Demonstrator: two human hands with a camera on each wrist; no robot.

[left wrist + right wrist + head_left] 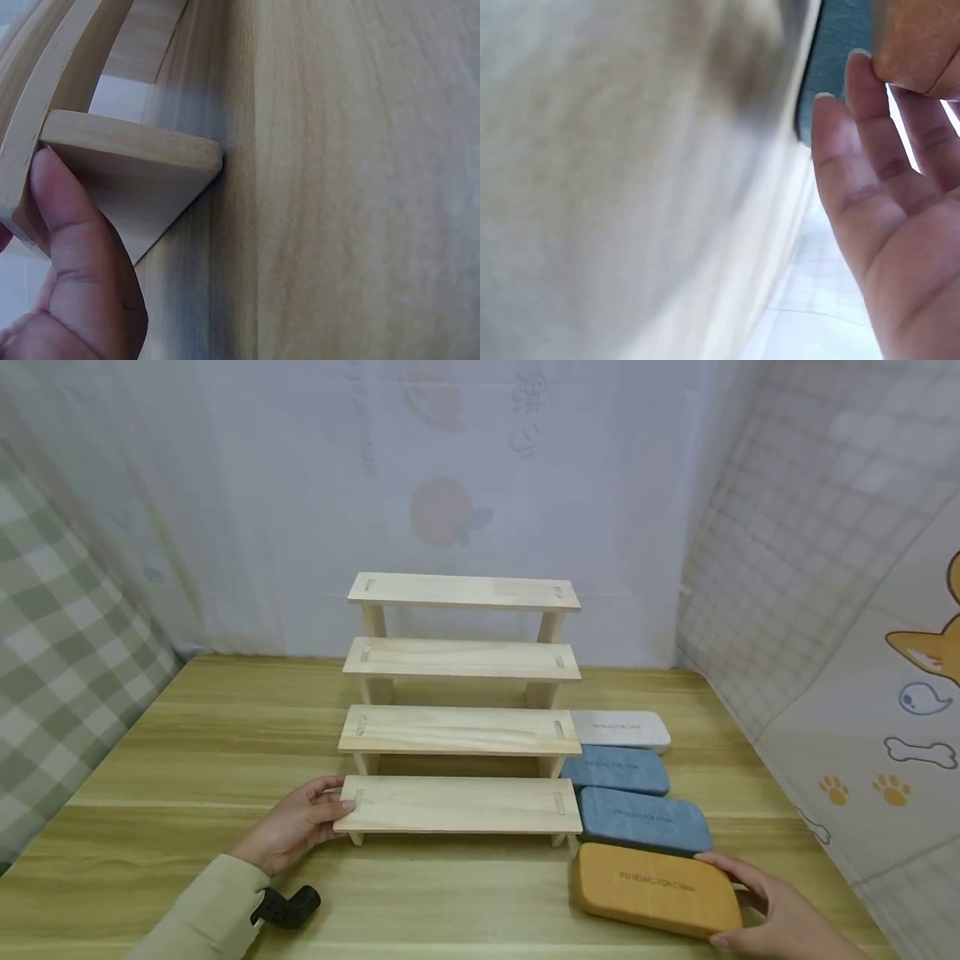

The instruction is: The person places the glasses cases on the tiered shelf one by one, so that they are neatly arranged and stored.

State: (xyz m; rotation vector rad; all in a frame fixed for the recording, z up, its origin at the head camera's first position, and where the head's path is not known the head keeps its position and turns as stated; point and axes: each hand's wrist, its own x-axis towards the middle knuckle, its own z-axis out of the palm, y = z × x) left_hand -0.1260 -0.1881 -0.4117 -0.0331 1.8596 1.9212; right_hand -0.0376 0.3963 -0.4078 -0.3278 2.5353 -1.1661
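Observation:
A tiered wooden display stand [459, 805] with several pale shelves stands on the table. My left hand [298, 821] grips the left end of its lowest shelf; in the left wrist view the fingers [82, 247] bend around the board's end beside a leg. At the stand's right lies a column of glasses cases: a white case [626, 729], a blue case [618, 770], a second blue case [645, 820] and an orange case [656, 889] nearest me. My right hand [776, 914] holds the orange case by its right end, fingers behind and thumb in front.
The wood-grain table [187, 827] extends to both sides of the stand. A white printed curtain [300, 527] hangs behind it. Green checked cloth [67, 602] borders the left, and patterned cloth [847, 710] the right. A black band piece [288, 907] sits at my left wrist.

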